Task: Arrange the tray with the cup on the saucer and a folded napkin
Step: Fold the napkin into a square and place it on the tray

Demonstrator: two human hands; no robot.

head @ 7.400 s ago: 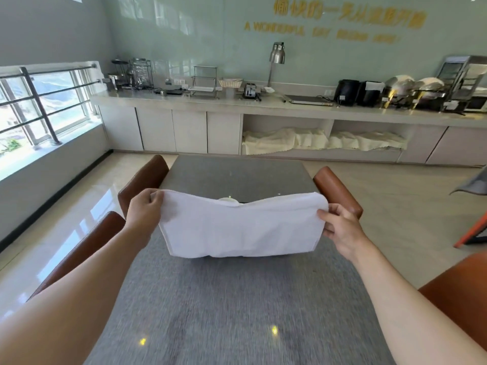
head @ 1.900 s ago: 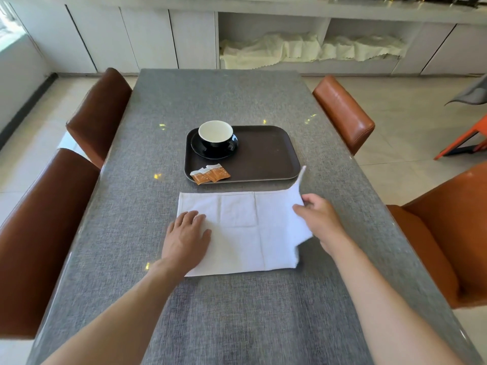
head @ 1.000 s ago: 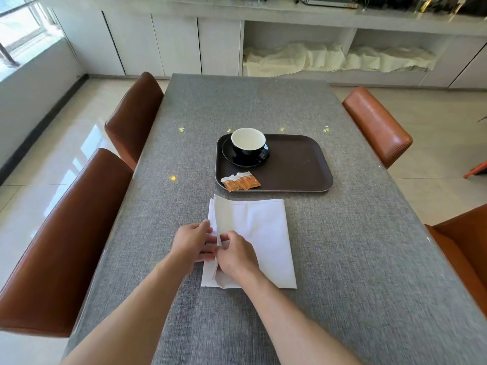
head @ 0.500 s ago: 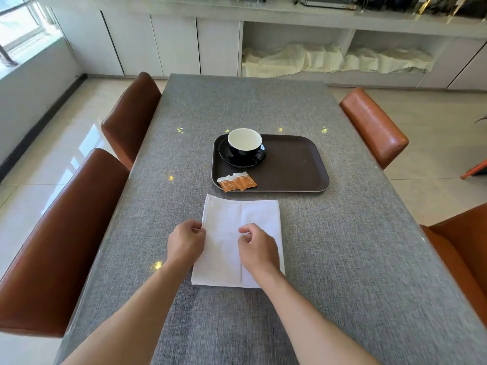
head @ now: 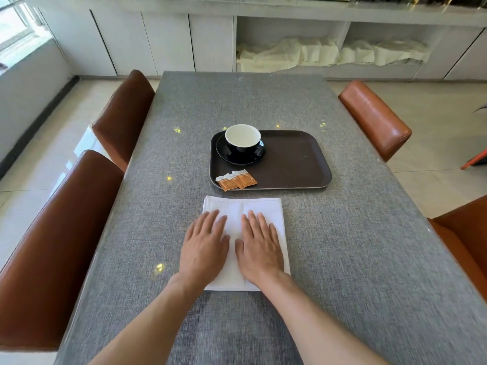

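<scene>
A grey woven table (head: 263, 106) fills the middle of the view; brown leather chairs stand along its edges, two on the left (head: 52, 246) (head: 123, 111), one at the far right (head: 374, 117) and part of another at the near right (head: 466, 238); beyond the table's far end runs a white cabinet (head: 168, 40) with open shelves holding crumpled cream cloths (head: 332, 52); small yellow glints of light dot the tabletop.

A dark brown tray (head: 295, 159) lies flat on the table just beyond the napkin, apart from it by a narrow strip of cloth; in its far left corner a black saucer (head: 238, 156) carries a black cup (head: 242, 142) with a white inside, upright and showing nothing in it; two orange sugar packets (head: 235, 180) lie overlapping in the tray's near left corner; the right half of the tray is bare.

The white napkin (head: 242, 206) lies on the table near the person, folded into an upright rectangle with a crease running down its middle; nothing lies between it and the tray.

The left hand (head: 204, 248) and the right hand (head: 259, 250) lie palm down side by side on the napkin, fingers straight and slightly spread, pressing it flat and grasping nothing; the left hand's outer edge overhangs the napkin's left border; both forearms reach in from the bottom of the view.
</scene>
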